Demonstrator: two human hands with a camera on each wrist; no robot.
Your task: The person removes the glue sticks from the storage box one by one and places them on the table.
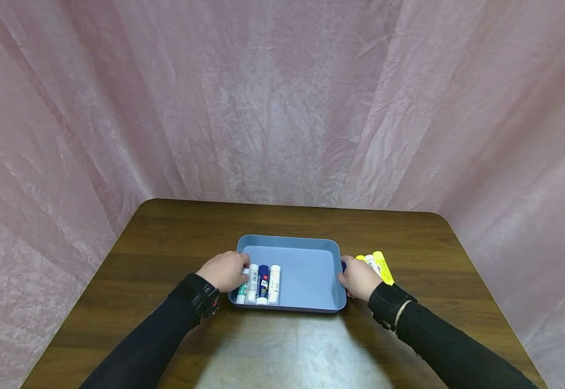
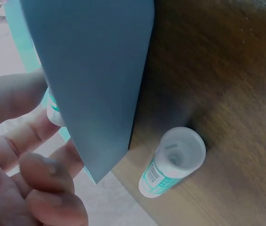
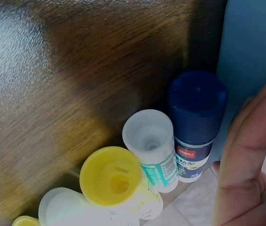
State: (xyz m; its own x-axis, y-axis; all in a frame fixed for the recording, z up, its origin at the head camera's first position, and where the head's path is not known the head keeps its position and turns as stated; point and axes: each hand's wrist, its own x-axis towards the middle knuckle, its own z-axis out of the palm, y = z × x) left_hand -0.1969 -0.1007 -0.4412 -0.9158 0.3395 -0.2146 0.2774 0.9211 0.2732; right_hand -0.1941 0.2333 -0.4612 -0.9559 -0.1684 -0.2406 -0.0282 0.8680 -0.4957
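At the left end of the blue tray [image 1: 311, 278], my left hand [image 1: 224, 271] reaches over the rim. Its thumb [image 2: 12, 100] and a finger pinch a white-and-green glue stick [image 1: 241, 294] inside. Beside that lie a white glue stick [image 1: 251, 283], a navy one [image 1: 262, 283] and another white one [image 1: 274, 283]. My right hand [image 1: 360, 278] grips the tray's right rim, fingers bent at the wall. Just outside that wall lies a navy-capped glue stick [image 3: 198, 106]. Another white-and-green glue stick [image 2: 173, 160] lies on the table under my left hand.
Right of the tray, a row holds a white-and-green glue stick [image 3: 149, 141], a yellow one [image 3: 112, 176], a white one [image 3: 71, 209] and another yellow one [image 1: 383, 267]. The wooden table [image 1: 190, 221] carries everything. Pink curtains [image 1: 282, 108] hang behind.
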